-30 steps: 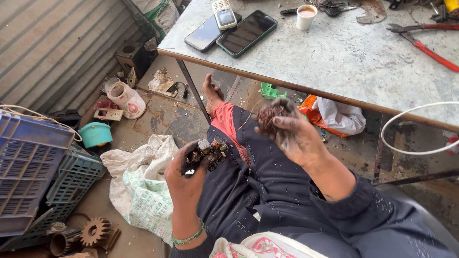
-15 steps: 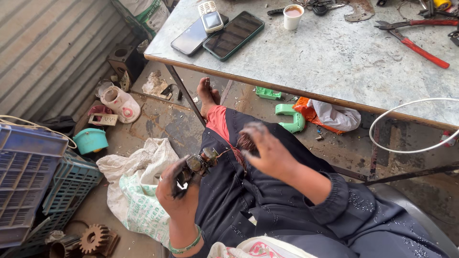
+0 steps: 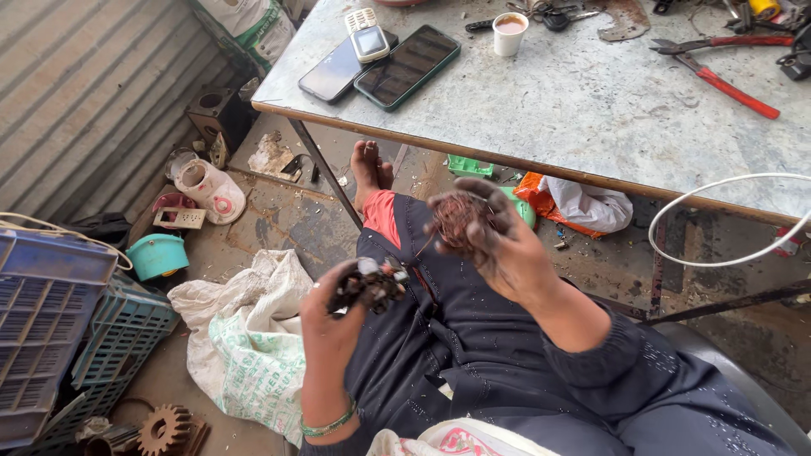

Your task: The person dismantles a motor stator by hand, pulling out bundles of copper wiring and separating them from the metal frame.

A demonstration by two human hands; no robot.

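Since half a second ago, right hand (image 3: 498, 241) has lifted away from the left, carrying a tangle of reddish copper wire (image 3: 456, 221) pinched in closed fingers. Left hand (image 3: 334, 308) grips a dark, greasy motor part (image 3: 367, 283) over my lap (one thin strand runs between them). Past my knee, a grey table (image 3: 591, 110) holds phones (image 3: 405, 66), a small cup (image 3: 509, 34), red-handled pliers (image 3: 718, 72); blue crates (image 3: 51, 321) sit at left.

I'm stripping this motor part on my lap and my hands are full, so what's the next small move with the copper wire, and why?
Probably draw the right hand a little further from the left hand. It grips a tangled reddish copper wire bundle, and a thin strand seems to run down to the dark, grimy motor core in the left hand, so the wire looks not yet free.
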